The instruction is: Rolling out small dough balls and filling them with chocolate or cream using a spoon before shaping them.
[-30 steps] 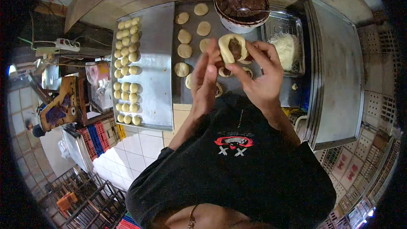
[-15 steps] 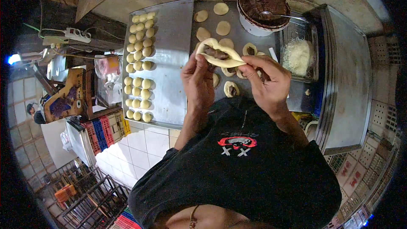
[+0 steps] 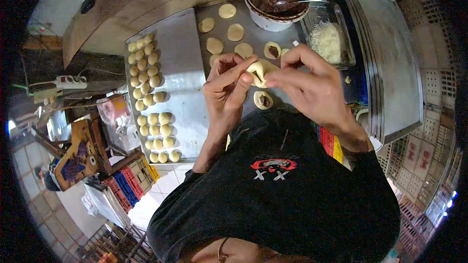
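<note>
Between my hands, above the dark metal worktop, is a piece of pale dough (image 3: 260, 72) folded partly over a brown filling. My left hand (image 3: 226, 85) pinches its left edge between thumb and fingers. On the other side my right hand (image 3: 314, 85) pinches the dough's right end. Just below lies a flattened dough round with brown filling (image 3: 263, 100); another filled round (image 3: 272, 50) rests beyond my hands. Several plain flat dough rounds (image 3: 235, 32) lie farther off to the left. My hands hide part of the worktop and some rounds.
On the left, a metal tray (image 3: 187, 87) carries rows of dough balls (image 3: 154, 118). A white bucket of brown filling (image 3: 278, 0) stands at the back with a spoon (image 3: 297, 2) in it. To its right is a container of pale shreds (image 3: 327, 41), then stacked metal trays (image 3: 385, 63).
The dough was stretched open with its filling showing; now it is folded over and mostly closed. My hands have come closer together. The whole view has shifted and turned slightly.
</note>
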`<action>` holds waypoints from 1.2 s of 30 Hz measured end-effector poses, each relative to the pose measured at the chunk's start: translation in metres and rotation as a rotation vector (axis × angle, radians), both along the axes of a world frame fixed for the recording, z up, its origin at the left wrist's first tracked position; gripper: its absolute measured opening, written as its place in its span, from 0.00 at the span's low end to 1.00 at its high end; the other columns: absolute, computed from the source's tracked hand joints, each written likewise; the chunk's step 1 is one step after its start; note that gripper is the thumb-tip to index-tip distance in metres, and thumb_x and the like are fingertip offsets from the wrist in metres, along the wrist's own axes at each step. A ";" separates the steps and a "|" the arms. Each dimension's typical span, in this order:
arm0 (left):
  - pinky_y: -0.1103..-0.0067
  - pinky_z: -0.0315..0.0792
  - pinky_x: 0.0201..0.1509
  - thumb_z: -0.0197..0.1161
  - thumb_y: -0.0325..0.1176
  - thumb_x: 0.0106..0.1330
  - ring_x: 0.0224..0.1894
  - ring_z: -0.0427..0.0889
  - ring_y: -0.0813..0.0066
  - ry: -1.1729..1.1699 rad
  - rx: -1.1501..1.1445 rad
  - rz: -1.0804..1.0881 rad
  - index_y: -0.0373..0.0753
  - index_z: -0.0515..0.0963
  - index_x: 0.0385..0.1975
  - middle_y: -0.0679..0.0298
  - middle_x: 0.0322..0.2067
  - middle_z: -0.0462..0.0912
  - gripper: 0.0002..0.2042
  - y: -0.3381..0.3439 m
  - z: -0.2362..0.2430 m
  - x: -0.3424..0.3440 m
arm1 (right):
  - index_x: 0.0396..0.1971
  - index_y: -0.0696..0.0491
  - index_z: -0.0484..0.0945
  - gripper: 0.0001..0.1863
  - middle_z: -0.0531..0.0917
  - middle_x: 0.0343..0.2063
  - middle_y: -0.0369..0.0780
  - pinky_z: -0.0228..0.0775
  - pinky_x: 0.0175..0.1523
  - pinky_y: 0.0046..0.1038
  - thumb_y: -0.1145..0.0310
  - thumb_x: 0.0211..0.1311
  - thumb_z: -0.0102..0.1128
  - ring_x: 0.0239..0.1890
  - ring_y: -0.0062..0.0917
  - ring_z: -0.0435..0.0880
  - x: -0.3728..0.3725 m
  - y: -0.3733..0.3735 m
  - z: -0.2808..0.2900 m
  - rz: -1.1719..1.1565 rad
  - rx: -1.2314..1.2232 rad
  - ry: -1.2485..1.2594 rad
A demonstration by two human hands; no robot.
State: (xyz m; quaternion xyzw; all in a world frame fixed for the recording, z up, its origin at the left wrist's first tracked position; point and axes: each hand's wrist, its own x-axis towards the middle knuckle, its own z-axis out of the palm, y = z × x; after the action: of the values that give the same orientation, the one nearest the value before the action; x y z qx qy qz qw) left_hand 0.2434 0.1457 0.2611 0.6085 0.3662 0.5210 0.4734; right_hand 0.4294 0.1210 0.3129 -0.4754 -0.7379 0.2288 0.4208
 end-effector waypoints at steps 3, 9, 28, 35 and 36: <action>0.80 0.72 0.44 0.72 0.24 0.52 0.43 0.78 0.75 0.040 0.035 -0.008 0.34 0.84 0.42 0.60 0.42 0.79 0.15 0.002 0.001 0.002 | 0.31 0.53 0.81 0.10 0.81 0.34 0.40 0.73 0.35 0.31 0.76 0.46 0.70 0.31 0.33 0.81 0.001 -0.007 -0.002 0.028 0.182 -0.122; 0.80 0.78 0.41 0.74 0.20 0.44 0.40 0.83 0.72 0.177 0.302 -0.107 0.35 0.83 0.42 0.53 0.44 0.83 0.21 0.003 0.023 0.013 | 0.34 0.56 0.82 0.12 0.81 0.30 0.41 0.75 0.34 0.29 0.77 0.47 0.70 0.31 0.33 0.82 0.014 -0.021 0.002 -0.104 0.120 0.058; 0.69 0.76 0.55 0.60 0.13 0.55 0.50 0.82 0.58 0.114 0.347 -0.159 0.35 0.82 0.46 0.47 0.51 0.79 0.18 -0.073 0.012 0.173 | 0.31 0.58 0.84 0.12 0.85 0.34 0.42 0.78 0.40 0.24 0.85 0.43 0.68 0.33 0.29 0.85 0.131 -0.104 -0.003 -0.422 -0.046 0.106; 0.72 0.78 0.50 0.58 0.17 0.61 0.53 0.79 0.53 -0.009 0.347 -0.242 0.26 0.73 0.54 0.37 0.65 0.58 0.19 -0.099 0.005 0.228 | 0.31 0.58 0.85 0.11 0.85 0.34 0.40 0.78 0.35 0.20 0.84 0.45 0.69 0.33 0.24 0.85 0.181 -0.142 -0.016 -0.460 0.187 -0.041; 0.73 0.77 0.50 0.54 0.23 0.66 0.53 0.79 0.55 -0.060 0.299 -0.181 0.26 0.72 0.54 0.38 0.64 0.60 0.17 -0.104 0.002 0.236 | 0.30 0.58 0.85 0.09 0.85 0.31 0.41 0.77 0.32 0.20 0.83 0.45 0.70 0.31 0.23 0.85 0.187 -0.147 -0.018 -0.470 0.140 0.048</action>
State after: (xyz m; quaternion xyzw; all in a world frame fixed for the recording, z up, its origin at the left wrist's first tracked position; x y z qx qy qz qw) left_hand 0.4792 0.0412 0.2631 0.6869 0.2140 0.5427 0.4334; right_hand 0.6162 -0.0260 0.2946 -0.5980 -0.6109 0.0843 0.5119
